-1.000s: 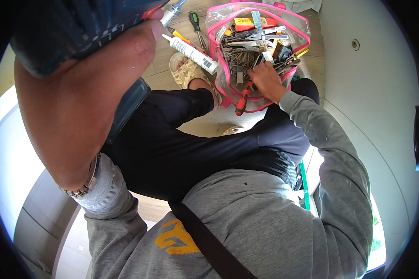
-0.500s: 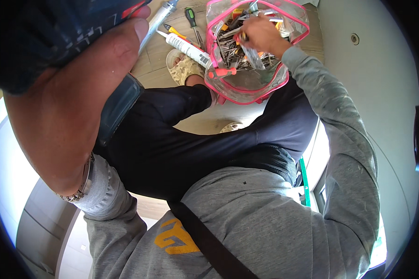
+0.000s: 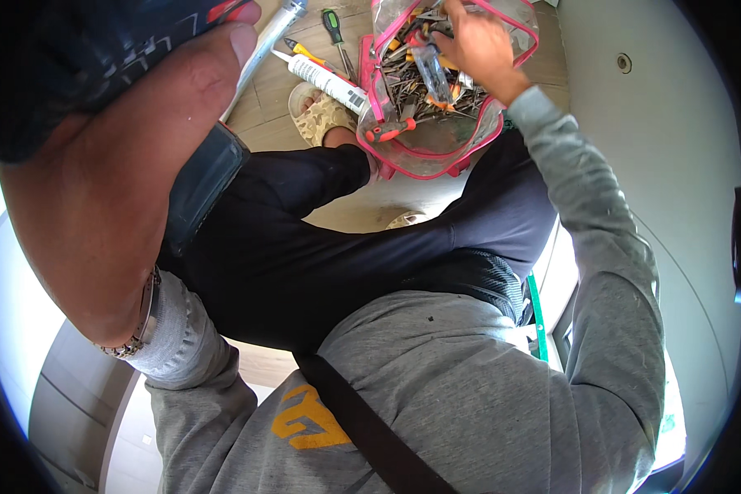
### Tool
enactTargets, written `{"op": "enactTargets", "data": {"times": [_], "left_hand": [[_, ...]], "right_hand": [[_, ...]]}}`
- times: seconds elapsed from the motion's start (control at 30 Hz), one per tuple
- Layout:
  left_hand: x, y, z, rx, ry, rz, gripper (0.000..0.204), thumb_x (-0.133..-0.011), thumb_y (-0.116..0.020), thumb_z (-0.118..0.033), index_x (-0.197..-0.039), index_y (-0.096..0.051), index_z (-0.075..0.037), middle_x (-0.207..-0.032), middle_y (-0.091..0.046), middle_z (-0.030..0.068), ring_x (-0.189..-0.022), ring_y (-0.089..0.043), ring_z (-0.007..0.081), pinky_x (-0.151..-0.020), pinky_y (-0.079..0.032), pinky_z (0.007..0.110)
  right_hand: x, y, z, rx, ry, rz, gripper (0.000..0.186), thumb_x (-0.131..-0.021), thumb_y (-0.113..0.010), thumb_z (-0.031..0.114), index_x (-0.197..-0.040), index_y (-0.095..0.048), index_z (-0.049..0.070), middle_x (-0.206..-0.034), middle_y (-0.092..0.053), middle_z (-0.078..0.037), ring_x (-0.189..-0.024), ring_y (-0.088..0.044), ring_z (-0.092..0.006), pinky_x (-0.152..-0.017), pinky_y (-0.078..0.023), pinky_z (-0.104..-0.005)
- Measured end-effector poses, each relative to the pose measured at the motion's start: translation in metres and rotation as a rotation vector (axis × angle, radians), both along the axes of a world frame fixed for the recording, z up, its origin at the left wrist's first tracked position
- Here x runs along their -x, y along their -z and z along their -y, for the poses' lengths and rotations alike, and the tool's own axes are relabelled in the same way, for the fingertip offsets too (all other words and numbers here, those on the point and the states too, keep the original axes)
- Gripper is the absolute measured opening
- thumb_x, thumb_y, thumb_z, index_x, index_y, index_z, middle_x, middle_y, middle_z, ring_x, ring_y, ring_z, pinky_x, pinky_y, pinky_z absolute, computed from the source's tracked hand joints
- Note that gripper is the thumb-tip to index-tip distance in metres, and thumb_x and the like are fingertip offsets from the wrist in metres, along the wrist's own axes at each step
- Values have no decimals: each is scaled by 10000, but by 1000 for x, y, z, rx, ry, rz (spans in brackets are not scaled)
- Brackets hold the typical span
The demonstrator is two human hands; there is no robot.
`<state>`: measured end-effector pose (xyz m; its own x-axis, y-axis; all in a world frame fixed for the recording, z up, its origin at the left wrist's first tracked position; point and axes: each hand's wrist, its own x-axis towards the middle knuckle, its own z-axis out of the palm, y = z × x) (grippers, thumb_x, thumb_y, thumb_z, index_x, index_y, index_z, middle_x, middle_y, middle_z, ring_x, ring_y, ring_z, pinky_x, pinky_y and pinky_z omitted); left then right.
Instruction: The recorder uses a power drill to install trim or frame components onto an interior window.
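My left hand (image 3: 193, 90) is wrapped round the grip of a dark blue cordless drill (image 3: 82, 58), close to the camera at the upper left. The drill's battery base (image 3: 208, 185) shows below the hand. My right hand (image 3: 479, 48) is over a clear plastic bag with pink trim (image 3: 461, 167), thumb and forefinger apart, and I see nothing held between them. Loose screws and bits (image 3: 399, 78) fill the bag. By my right fingers lies a small clear plastic packet (image 3: 432, 76). A red-handled screwdriver (image 3: 391, 130) rests at the bag's near side.
Left of the bag, a white sealant tube (image 3: 329, 82), a green-and-black screwdriver (image 3: 333, 29) and a yellow-and-black tool (image 3: 303, 51) lie on the tiled floor. A caulking gun (image 3: 267, 49) is beside them. A pale wall (image 3: 634, 123) rises on the right.
My right hand has shifted up and right inside the bag, its thumb and forefinger now apart. The clear packet it was at lies uncovered on the screws. My left hand keeps the drill.
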<state>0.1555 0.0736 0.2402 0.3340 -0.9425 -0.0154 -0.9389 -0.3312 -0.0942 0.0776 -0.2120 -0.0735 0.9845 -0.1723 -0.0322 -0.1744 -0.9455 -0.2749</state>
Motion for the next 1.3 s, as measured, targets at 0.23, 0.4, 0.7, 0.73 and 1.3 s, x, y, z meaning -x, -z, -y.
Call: {"op": "enactTargets", "data": {"times": [0.23, 0.4, 0.7, 0.73, 1.3], "left_hand": [[18, 1, 33, 248, -556, -340, 209, -896, -758, -152, -1090, -773, -77, -716, -656, 29, -638, -626, 100, -685, -508, 220], [24, -1, 33, 432, -759, -669, 204, -891, -750, -145, -1065, -782, -43, -747, -669, 28, -640, -584, 82, -686, -470, 220], [17, -5, 31, 232, -589, -412, 176, -920, -735, -152, -1047, -779, -38, -733, -658, 46, -631, -613, 105, -688, -477, 216], [17, -5, 28, 228, -590, -417, 176, -920, -735, -152, -1047, -779, -38, -733, -658, 46, -631, -613, 105, -688, -477, 216], [11, 3, 26, 165, -588, -345, 205, -933, -728, -257, -1010, -782, -75, -737, -673, 53, -646, -651, 129, -709, -495, 232]], "right_hand": [[94, 76, -80, -59, -423, -280, 156, -853, -622, 187, -965, -664, 87, -753, -704, -110, -737, -706, -325, -677, -514, -483], [88, 121, -94, 260, -455, -237, 136, -849, -610, 161, -936, -672, 76, -742, -707, -70, -725, -694, -276, -699, -468, -431], [55, 100, -44, -41, -631, -245, 167, -740, -728, 259, -840, -718, 125, -779, -698, -114, -829, -697, -328, -742, -527, -465], [52, 96, -41, -59, -603, -198, 173, -745, -725, 260, -855, -717, 126, -777, -694, -118, -836, -698, -333, -740, -534, -471], [16, 44, 42, -110, 204, -129, 723, -762, -745, 655, -1218, -622, 108, -961, -743, -140, -917, -708, -358, -829, -544, -467]]}}
